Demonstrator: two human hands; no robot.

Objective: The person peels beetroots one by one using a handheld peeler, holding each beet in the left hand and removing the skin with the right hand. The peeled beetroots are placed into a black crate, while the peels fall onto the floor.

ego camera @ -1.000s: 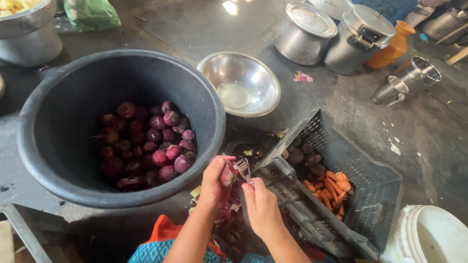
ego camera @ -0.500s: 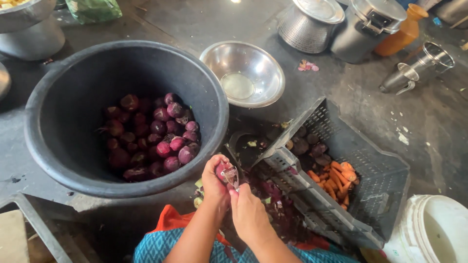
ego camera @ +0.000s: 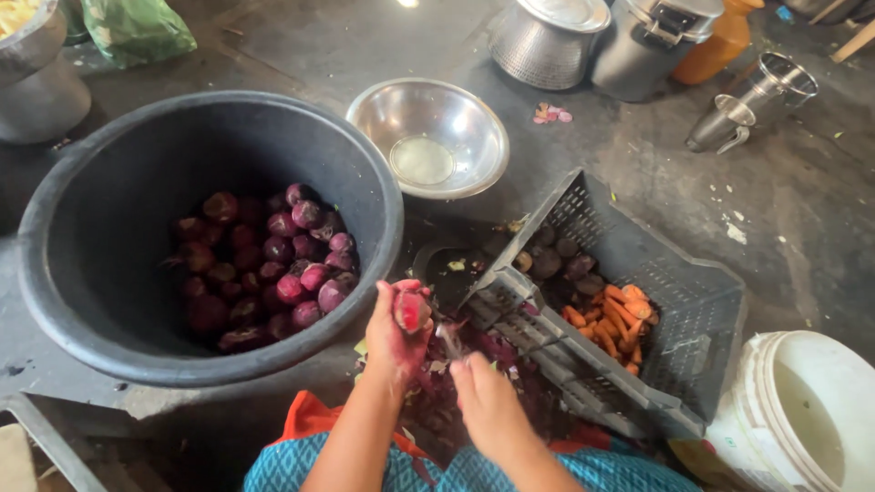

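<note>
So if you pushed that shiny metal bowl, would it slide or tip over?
The steel bowl probably slides easily: it looks thin, light and nearly empty. Its rounded underside might let it rock, and the pale liquid pooled inside could slosh.

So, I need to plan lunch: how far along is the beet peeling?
Done: a pile of peeled beets sits in the black tub. In hand: the left hand holds one beet while the right hand works a peeler. Left: unpeeled beets and carrots in the grey crate.
</note>
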